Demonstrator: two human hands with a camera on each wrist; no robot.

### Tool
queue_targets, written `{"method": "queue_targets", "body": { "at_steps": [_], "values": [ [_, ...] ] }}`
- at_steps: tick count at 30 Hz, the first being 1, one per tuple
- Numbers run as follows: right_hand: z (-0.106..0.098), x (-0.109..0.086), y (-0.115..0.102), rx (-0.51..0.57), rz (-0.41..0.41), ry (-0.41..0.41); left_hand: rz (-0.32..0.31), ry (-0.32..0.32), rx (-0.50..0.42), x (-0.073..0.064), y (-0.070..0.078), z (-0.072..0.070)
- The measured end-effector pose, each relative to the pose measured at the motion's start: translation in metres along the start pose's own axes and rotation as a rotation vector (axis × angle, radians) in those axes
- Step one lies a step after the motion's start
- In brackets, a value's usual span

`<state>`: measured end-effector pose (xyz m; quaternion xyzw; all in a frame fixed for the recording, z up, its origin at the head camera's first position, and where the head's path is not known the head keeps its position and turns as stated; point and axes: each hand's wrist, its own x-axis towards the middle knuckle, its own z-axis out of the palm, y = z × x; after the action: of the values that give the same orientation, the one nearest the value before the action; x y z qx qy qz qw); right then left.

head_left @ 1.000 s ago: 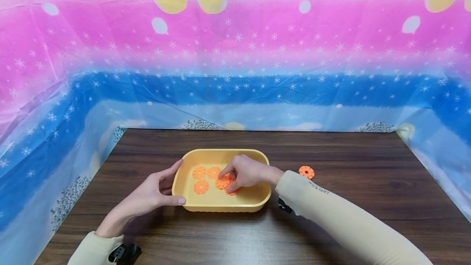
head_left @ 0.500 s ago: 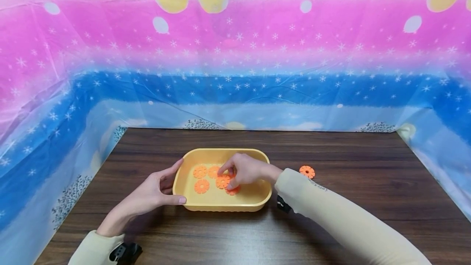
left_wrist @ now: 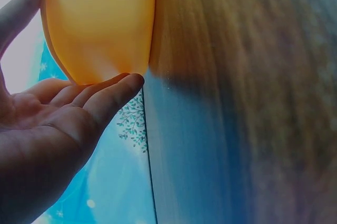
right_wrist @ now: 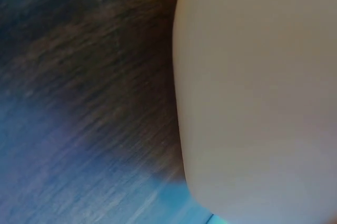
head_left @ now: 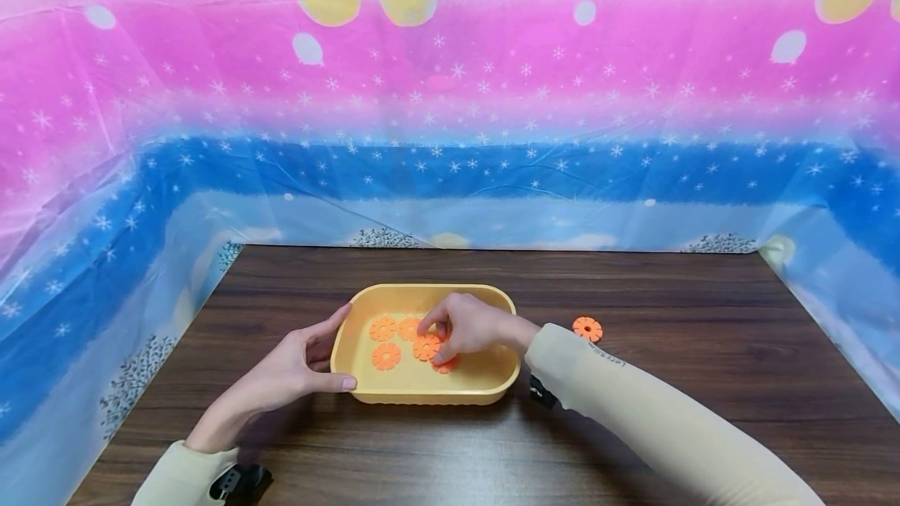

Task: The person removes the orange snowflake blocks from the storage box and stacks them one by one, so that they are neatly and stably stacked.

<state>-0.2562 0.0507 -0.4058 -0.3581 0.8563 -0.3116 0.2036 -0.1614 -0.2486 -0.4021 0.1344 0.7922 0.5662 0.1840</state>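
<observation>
In the head view a yellow plastic tub (head_left: 436,397) with rounded corners stands on the table. My left hand (head_left: 288,365) grips its left end, thumb at the near corner and forefinger toward the far one. The left wrist view shows the fingers of this hand (left_wrist: 73,108) lying along the tub's outer wall (left_wrist: 102,24). My right hand (head_left: 474,326) reaches inside, thumb and forefinger pinching at an orange notched disc (head_left: 426,347). Another disc (head_left: 444,366) lies partly under the thumb. Further orange discs (head_left: 385,356) lie flat on the tub's floor. The curled fingers hide part of the pile.
One loose orange disc (head_left: 587,329) lies on the dark wooden table (head_left: 668,287), right of the tub and beyond the right sleeve (head_left: 633,389). A printed cloth (head_left: 450,170) hangs round the table's back and sides. The tub's wall (right_wrist: 253,98) fills much of the right wrist view.
</observation>
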Motion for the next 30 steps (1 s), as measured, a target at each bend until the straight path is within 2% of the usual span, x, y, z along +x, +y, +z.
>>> {"method": "queue_targets", "body": {
  "at_steps": [13, 19, 30],
  "values": [
    [0.0027, 0.0014, 0.0015, 0.002, 0.005, 0.018, -0.001, 0.005, 0.000, -0.0002, -0.0007, 0.0005],
    [0.0052, 0.0002, 0.0016, 0.011, 0.044, 0.039, 0.003, -0.009, -0.026, -0.0008, -0.0019, 0.0013],
    [0.0053, -0.0015, -0.0021, -0.068, 0.016, 0.066, 0.002, -0.008, -0.021, -0.0002, -0.0010, 0.0001]
  ]
}}
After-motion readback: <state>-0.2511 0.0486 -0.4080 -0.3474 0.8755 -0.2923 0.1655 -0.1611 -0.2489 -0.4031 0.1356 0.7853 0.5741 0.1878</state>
